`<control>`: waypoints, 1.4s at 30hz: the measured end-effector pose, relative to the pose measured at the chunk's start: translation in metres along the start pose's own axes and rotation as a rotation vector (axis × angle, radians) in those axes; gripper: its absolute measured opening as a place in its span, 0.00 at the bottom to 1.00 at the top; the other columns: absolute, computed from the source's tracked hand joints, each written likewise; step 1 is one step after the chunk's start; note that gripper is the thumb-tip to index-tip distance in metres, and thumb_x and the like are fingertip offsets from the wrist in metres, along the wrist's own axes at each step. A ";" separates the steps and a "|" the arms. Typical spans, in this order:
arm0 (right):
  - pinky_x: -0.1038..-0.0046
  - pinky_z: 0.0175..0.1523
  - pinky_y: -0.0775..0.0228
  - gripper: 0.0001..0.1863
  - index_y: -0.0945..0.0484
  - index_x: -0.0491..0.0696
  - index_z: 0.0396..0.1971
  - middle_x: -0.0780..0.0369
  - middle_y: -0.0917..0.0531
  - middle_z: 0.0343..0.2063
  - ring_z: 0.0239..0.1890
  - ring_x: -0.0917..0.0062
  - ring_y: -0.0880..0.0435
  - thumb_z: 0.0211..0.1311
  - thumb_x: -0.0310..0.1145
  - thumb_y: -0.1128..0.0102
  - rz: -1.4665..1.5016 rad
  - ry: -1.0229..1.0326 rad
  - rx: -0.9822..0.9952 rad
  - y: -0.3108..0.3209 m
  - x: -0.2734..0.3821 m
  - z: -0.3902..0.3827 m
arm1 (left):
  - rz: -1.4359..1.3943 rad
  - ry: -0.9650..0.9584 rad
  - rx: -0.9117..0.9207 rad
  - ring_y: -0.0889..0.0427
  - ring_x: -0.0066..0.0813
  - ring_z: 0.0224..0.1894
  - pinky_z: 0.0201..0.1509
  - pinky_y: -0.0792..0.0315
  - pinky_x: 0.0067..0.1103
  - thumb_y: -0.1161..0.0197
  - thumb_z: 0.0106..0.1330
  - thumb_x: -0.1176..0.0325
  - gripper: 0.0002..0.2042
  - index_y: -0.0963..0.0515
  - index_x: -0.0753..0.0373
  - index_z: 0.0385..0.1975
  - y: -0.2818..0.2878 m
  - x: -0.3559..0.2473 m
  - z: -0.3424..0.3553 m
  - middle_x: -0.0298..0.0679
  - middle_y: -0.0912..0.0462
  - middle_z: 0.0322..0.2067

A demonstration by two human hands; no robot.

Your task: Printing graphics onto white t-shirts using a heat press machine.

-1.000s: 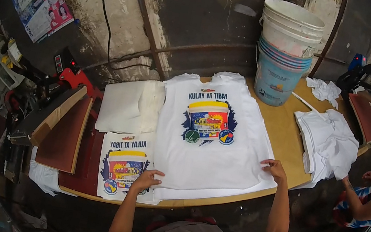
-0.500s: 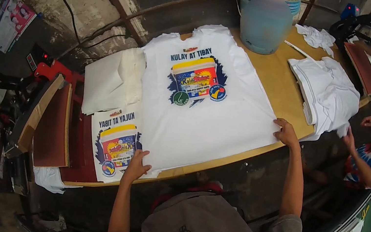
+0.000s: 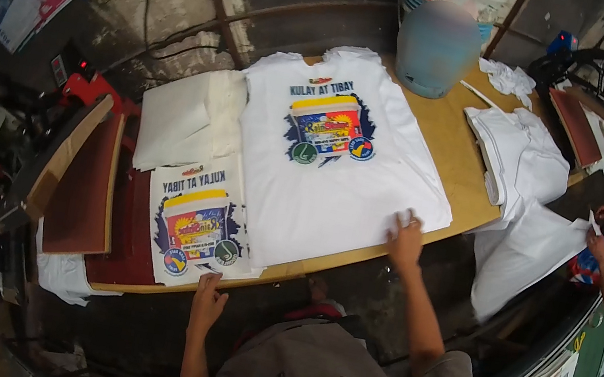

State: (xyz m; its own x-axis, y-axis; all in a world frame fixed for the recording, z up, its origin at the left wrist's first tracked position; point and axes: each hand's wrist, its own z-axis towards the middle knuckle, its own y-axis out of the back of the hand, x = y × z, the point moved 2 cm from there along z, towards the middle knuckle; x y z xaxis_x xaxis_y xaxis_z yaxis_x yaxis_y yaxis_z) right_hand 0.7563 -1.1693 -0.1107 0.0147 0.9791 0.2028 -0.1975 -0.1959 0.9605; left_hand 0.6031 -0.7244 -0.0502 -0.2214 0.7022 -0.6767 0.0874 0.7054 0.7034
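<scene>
The white shirt (image 3: 347,208) lies flat at frame centre, probably to avoid creases; the right hand (image 3: 406,237), loosely spread, is at its hem. Lower left, the left hand (image 3: 208,301), fingers apart, nears the printed sheet (image 3: 198,225).

We're seeing the white shirt (image 3: 338,215) lying flat at centre, neck end pointing far, colour bucket print facing up. Paper sheet (image 3: 197,225) is lying at its near left, mirrored bucket print showing.
</scene>
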 end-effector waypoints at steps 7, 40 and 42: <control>0.52 0.64 0.48 0.30 0.30 0.50 0.56 0.49 0.43 0.64 0.64 0.50 0.44 0.50 0.41 0.38 0.107 0.507 0.184 -0.011 0.206 -0.088 | -0.061 0.069 -0.136 0.22 0.29 0.32 0.39 0.25 0.24 0.38 0.57 0.77 0.21 0.28 0.63 0.53 0.027 0.078 -0.123 0.39 0.30 0.52; 0.59 0.65 0.43 0.31 0.32 0.51 0.58 0.52 0.41 0.65 0.65 0.55 0.43 0.48 0.31 0.47 -0.409 0.101 0.533 0.002 0.358 -0.108 | -0.251 0.271 -0.602 0.19 0.42 0.36 0.41 0.25 0.28 0.43 0.59 0.75 0.10 0.22 0.65 0.40 0.275 0.400 -0.196 0.45 0.20 0.34; 0.57 0.57 0.34 0.29 0.31 0.51 0.57 0.52 0.37 0.62 0.59 0.54 0.36 0.48 0.31 0.47 -0.481 0.149 0.371 -0.020 0.351 -0.116 | -0.378 0.215 -0.663 0.19 0.38 0.33 0.39 0.26 0.25 0.40 0.58 0.76 0.10 0.22 0.66 0.39 0.306 0.432 -0.153 0.45 0.19 0.33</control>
State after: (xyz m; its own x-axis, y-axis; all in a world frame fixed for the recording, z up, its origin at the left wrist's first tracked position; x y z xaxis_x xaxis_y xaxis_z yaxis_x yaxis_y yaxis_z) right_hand 0.6521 -0.8159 -0.0807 -0.1245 0.9543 -0.2717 0.1513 0.2889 0.9453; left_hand 0.3859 -0.2202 -0.0943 -0.3096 0.3450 -0.8861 -0.6128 0.6401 0.4634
